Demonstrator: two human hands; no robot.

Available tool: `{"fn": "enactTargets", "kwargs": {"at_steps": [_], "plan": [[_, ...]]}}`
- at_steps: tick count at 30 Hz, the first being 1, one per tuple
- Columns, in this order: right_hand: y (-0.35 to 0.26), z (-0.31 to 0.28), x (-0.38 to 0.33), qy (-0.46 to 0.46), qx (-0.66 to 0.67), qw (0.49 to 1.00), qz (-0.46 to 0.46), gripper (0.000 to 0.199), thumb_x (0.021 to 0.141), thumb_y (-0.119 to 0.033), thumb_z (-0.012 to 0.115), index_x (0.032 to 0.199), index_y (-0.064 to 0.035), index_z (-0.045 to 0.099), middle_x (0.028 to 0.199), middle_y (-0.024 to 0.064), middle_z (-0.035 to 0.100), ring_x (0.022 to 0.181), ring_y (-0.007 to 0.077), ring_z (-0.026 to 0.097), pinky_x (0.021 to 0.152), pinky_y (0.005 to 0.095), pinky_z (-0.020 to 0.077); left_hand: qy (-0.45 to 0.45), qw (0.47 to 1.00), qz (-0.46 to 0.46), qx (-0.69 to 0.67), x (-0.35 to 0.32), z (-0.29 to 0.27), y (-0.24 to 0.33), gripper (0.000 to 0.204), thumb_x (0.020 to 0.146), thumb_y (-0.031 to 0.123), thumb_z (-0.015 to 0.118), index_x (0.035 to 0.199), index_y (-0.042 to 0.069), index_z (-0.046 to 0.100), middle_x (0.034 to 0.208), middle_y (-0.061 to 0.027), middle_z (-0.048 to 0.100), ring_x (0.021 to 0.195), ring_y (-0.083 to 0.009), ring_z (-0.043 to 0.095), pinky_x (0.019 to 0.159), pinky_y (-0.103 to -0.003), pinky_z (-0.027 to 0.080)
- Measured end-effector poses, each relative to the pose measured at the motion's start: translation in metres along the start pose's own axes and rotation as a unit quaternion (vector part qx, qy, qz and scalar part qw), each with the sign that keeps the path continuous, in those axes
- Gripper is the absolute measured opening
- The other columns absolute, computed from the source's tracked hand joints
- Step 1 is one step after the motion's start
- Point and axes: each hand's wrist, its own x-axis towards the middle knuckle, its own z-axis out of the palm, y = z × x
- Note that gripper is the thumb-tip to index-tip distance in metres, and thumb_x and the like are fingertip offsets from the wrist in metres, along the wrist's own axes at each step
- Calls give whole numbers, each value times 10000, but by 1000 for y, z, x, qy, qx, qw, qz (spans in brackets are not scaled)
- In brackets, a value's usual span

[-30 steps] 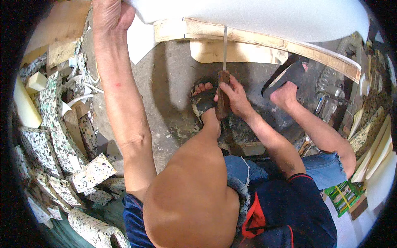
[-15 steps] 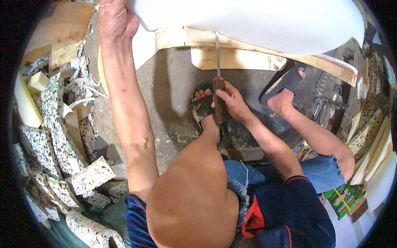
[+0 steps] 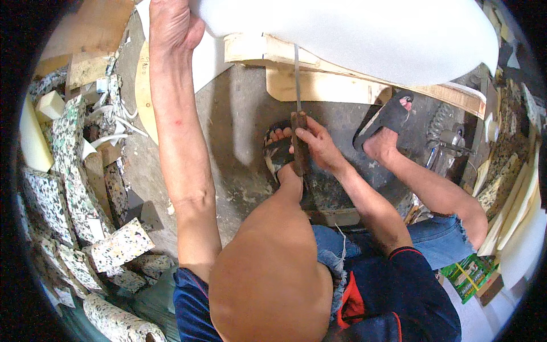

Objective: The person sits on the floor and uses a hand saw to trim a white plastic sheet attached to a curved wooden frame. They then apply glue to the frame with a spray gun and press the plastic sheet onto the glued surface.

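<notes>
The left hand was raised to the top of the view and lay on the near-left edge of the white foam sheet; its fingers were bent over the foam, but how firmly they gripped I cannot tell. The foam covered a wooden frame, which stood on the concrete floor. The right hand was closed around the dark wooden handle of a knife. The thin blade pointed straight up from the hand, and its tip reached the lower edge of the foam, just where the foam met the frame. Behind the handle there was the person's left foot in a dark sandal. The right foot, in another sandal, rested near the frame, well to the right of the knife. Along the left edge of the floor lay many speckled foam blocks and some white strips. A green box lay at the right, beside the person's knee.
</notes>
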Motion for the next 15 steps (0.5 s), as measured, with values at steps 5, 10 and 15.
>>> {"fn": "enactTargets", "kwargs": {"at_steps": [5, 10, 15], "plan": [[-7, -5, 16, -9, 0, 1000, -30, 429, 982, -197, 638, 1375, -79, 510, 1009, 46, 654, 737, 138, 647, 668, 296, 554, 14, 1000, 2, -23, 0, 0, -7, 386, 914, 106, 711, 1268, 2, 599, 1172, -98, 698, 1053, -190, 678, 939, -350, 549], [-5, -4, 19, 18, -33, 999, -29, 407, 963, -179, 666, 1333, -62, 543, 957, 44, 651, 759, 124, 632, 665, 303, 547, 28, 999, -5, -19, 2, -1, -8, 386, 909, 108, 716, 1262, 4, 601, 1148, -103, 706, 1029, -189, 686, 921, -348, 558], [-2, 9, 11, 54, -63, 996, -40, 440, 981, -209, 644, 1378, -75, 507, 989, 37, 640, 800, 123, 633, 704, 300, 557, 29, 999, 4, -28, 2, 0, -4, 409, 891, 117, 740, 1259, 1, 603, 1164, -103, 702, 1029, -198, 683, 918, -344, 558]]}}
